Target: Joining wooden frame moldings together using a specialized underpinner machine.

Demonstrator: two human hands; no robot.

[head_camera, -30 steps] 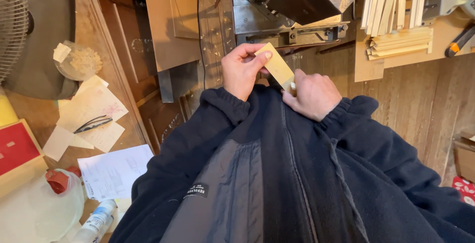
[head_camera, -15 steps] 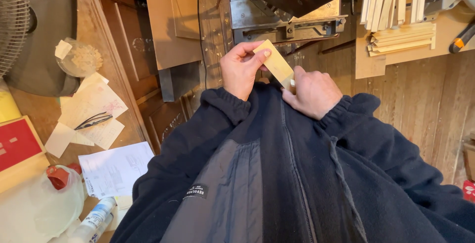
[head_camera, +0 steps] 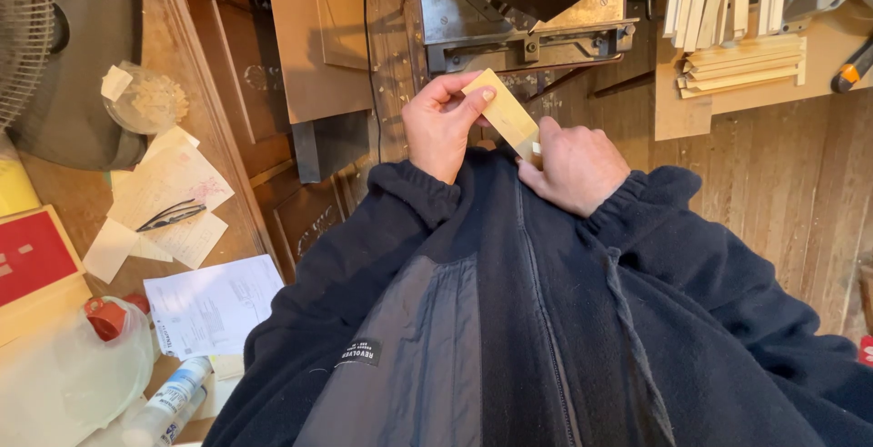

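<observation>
A small pale wooden block [head_camera: 503, 112] is held slanted in front of my chest. My left hand [head_camera: 443, 126] pinches its upper end between thumb and fingers. My right hand [head_camera: 571, 162] grips its lower end, where a bit of pale tape or paper shows under the thumb. Both arms are in dark fleece sleeves. A dark metal machine [head_camera: 530, 13] stands just beyond the hands.
On the left, a wooden desk [head_camera: 77, 200] carries loose papers [head_camera: 171, 200], glasses, a plastic jug with a red cap [head_camera: 87, 362], a white bottle [head_camera: 165, 402] and a fan [head_camera: 24, 33]. Thin wooden strips [head_camera: 738, 30] are stacked at the upper right on a board over the plank floor.
The view has shifted slightly, so the hands sit a little lower in the frame. Both hands keep the same hold on the block.
</observation>
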